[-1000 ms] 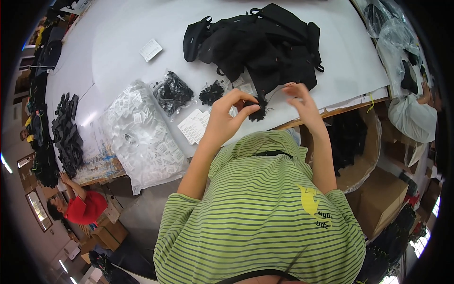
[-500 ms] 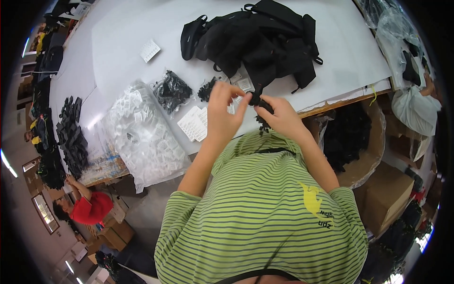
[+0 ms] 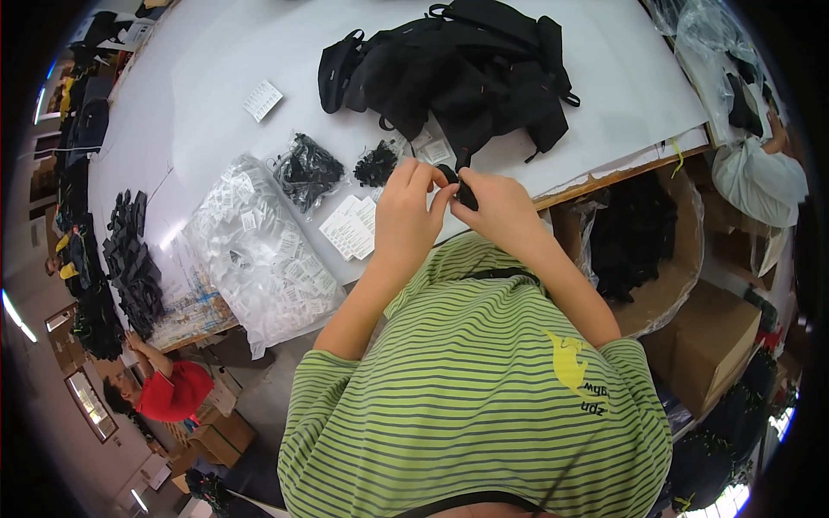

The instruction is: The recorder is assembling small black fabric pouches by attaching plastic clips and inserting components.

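Observation:
Close to the table's near edge, my left hand (image 3: pixel 408 211) and my right hand (image 3: pixel 501 207) are brought together, thumbs and fingertips pinching. Between them is a black fabric strap (image 3: pixel 467 195), mostly covered by my fingers. Its upper end meets the corner of a heap of black fabric pouches (image 3: pixel 484 82) just beyond; whether it is joined to them I cannot make out. Left of my left hand lie a small bunch of black cords (image 3: pixel 376 164) and white printed labels (image 3: pixel 350 226). More labels (image 3: pixel 439 151) peek out beyond my fingertips.
A large clear bag of white tags (image 3: pixel 263 259) and a smaller bag of black pieces (image 3: pixel 308 173) lie to the left. Black straps (image 3: pixel 131 259) are piled at the far left, by a person in red (image 3: pixel 175 390). A lined carton (image 3: pixel 682 250) stands at right below the table edge.
The bunch of black cords that hung below my right hand no longer shows. My fingers have closed in tighter around the strap, and the whole view has shifted slightly.

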Action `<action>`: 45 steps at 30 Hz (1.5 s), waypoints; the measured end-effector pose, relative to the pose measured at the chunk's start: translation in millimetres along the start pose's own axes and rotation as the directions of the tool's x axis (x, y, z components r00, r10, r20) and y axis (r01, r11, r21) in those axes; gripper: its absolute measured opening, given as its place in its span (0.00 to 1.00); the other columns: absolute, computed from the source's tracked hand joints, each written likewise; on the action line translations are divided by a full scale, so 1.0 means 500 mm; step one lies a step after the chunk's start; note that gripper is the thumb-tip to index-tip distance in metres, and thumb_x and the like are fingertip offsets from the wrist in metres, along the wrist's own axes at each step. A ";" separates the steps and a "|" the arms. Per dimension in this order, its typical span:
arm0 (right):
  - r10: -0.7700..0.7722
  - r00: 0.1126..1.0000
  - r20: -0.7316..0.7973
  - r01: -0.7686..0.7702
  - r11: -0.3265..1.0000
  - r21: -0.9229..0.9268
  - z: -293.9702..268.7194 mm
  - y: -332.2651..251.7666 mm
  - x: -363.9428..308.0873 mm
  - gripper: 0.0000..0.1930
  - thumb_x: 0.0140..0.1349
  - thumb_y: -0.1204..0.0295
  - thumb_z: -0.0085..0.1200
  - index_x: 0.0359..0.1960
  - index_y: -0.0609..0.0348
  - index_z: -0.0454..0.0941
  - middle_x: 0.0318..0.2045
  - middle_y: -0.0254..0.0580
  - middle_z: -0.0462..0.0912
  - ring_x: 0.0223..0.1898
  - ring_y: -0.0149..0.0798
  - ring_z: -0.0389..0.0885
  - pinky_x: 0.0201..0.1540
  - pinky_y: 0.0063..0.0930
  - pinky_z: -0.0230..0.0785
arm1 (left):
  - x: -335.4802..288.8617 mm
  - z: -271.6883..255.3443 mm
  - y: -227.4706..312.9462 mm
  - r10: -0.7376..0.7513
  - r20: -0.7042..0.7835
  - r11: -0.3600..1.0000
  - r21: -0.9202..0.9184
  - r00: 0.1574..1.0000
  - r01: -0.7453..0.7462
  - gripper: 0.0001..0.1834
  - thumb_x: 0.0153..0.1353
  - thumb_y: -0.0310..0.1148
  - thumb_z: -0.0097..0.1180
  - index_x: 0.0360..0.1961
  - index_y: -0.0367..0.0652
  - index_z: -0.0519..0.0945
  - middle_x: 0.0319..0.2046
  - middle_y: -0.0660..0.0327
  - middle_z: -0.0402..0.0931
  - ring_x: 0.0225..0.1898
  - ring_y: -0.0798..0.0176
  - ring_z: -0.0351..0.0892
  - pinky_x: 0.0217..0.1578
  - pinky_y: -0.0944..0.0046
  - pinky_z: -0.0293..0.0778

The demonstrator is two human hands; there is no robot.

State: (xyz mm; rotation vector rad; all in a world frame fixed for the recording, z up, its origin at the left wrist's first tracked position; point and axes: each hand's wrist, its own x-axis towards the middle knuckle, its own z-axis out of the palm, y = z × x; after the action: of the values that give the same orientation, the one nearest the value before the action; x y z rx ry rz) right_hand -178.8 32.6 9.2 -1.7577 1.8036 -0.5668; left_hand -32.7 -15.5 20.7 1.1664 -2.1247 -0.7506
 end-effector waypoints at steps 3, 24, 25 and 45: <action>-0.075 0.997 -0.012 0.075 0.997 -0.033 0.005 -0.001 -0.001 0.14 0.55 0.63 0.56 0.30 0.61 0.70 0.21 0.46 0.77 0.25 0.50 0.78 0.27 0.40 0.69 | -0.008 -0.001 -0.009 0.029 0.048 0.999 0.040 0.998 -0.030 0.06 0.50 0.28 0.63 0.27 0.39 0.80 0.22 0.63 0.71 0.23 0.64 0.69 0.24 0.66 0.68; 0.187 0.981 -0.055 -0.051 0.515 0.855 -0.016 0.032 0.022 0.16 0.66 0.61 0.50 0.37 0.65 0.76 0.20 0.24 0.69 0.23 0.19 0.63 0.24 0.18 0.58 | -0.048 0.011 -0.155 -0.307 0.271 0.932 -0.106 0.912 0.345 0.07 0.48 0.29 0.59 0.24 0.36 0.76 0.22 0.59 0.73 0.23 0.63 0.70 0.26 0.66 0.67; 0.186 0.981 -0.048 -0.056 0.517 0.854 -0.028 0.035 0.021 0.16 0.66 0.61 0.50 0.37 0.65 0.76 0.20 0.24 0.69 0.23 0.19 0.63 0.24 0.18 0.58 | -0.070 0.003 -0.157 -0.331 0.415 0.898 -0.136 0.847 0.418 0.09 0.49 0.31 0.59 0.25 0.35 0.76 0.23 0.56 0.74 0.23 0.58 0.72 0.27 0.63 0.69; -0.092 0.923 0.374 -0.255 0.582 0.772 -0.010 -0.012 0.004 0.14 0.66 0.64 0.49 0.37 0.65 0.74 0.24 0.26 0.71 0.28 0.20 0.64 0.31 0.17 0.60 | -0.203 -0.108 -0.066 -0.557 0.370 0.720 -0.232 0.744 0.654 0.11 0.60 0.31 0.54 0.42 0.38 0.79 0.43 0.56 0.75 0.44 0.60 0.76 0.45 0.64 0.71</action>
State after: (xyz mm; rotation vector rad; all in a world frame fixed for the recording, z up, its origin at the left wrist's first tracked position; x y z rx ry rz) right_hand -177.5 29.9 16.5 -1.0153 1.0468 -0.7887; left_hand 68.4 47.5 10.0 1.6545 -1.6680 -1.6085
